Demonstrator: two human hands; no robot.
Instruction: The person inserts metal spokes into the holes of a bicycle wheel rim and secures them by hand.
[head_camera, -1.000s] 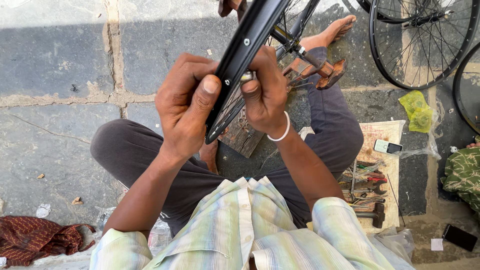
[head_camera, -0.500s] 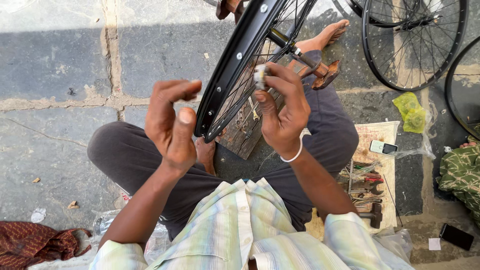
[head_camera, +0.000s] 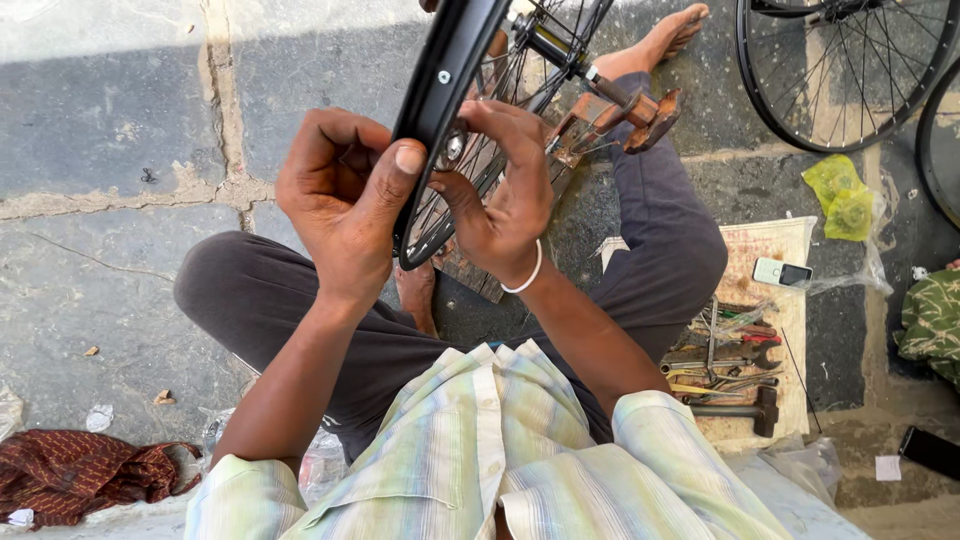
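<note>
**Both hands on the wheel rim**

Nearest to us are our striped shirt (head_camera: 480, 450) and dark trousers (head_camera: 300, 320) — we sit cross-legged on the stone paving (head_camera: 100, 130). Our left hand (head_camera: 345, 205) is curled around the outer edge of the black wheel rim (head_camera: 445, 90), thumb pressed flat against its face. Our right hand (head_camera: 500, 190), a white bangle (head_camera: 525, 280) at the wrist, grips the rim from the spoke side, and its fingertips pinch a small silver part (head_camera: 454, 148) set against the rim's inner edge. The rim stands on edge between the two hands, just above our lap, tilting away from us towards the top of the view; its spokes (head_camera: 530, 70) run to a hub held in a rusty stand (head_camera: 610, 115).

To our right lies a mat with hand tools (head_camera: 725, 365) and a hammer (head_camera: 740, 410), and a small phone (head_camera: 781, 272) beyond them. A red cloth (head_camera: 80, 475) lies at our left. Farther off — past our bare foot (head_camera: 670, 35) — another wheel (head_camera: 845, 70) rests on the ground beside a yellow-green bag (head_camera: 840, 195).
</note>
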